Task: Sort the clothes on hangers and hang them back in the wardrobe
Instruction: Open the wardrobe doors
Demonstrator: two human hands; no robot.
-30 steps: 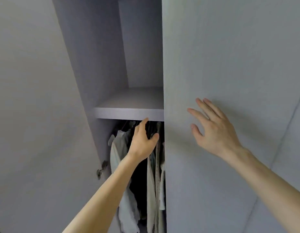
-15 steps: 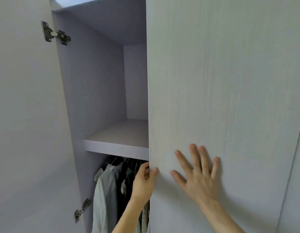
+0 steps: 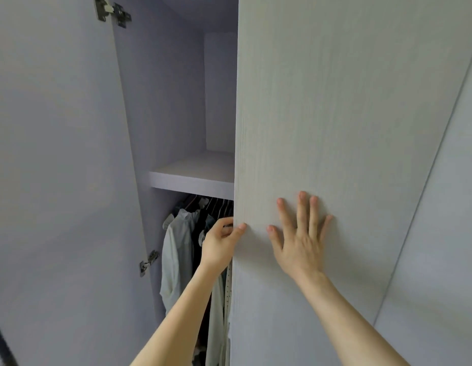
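Note:
The wardrobe's right door (image 3: 335, 107) is a tall pale wood-grain panel that fills the middle of the view. My left hand (image 3: 221, 243) grips its left edge, thumb on the front and fingers curled behind. Flat on the door's face lies my right hand (image 3: 299, 233), fingers spread. Through the gap hang several clothes on hangers (image 3: 219, 204): a pale shirt (image 3: 176, 249) at the left and darker garments beside it. Most of the rail is hidden by the door.
The left door (image 3: 58, 154) stands swung open, with metal hinges at the top (image 3: 112, 11) and lower down (image 3: 149, 261). A bare shelf (image 3: 192, 178) sits above the clothes. Another closed panel (image 3: 446, 233) is at the right.
My left hand has gone from reaching toward the hangers to gripping the door's edge. My right hand has come to rest flat on the door. The view has shifted.

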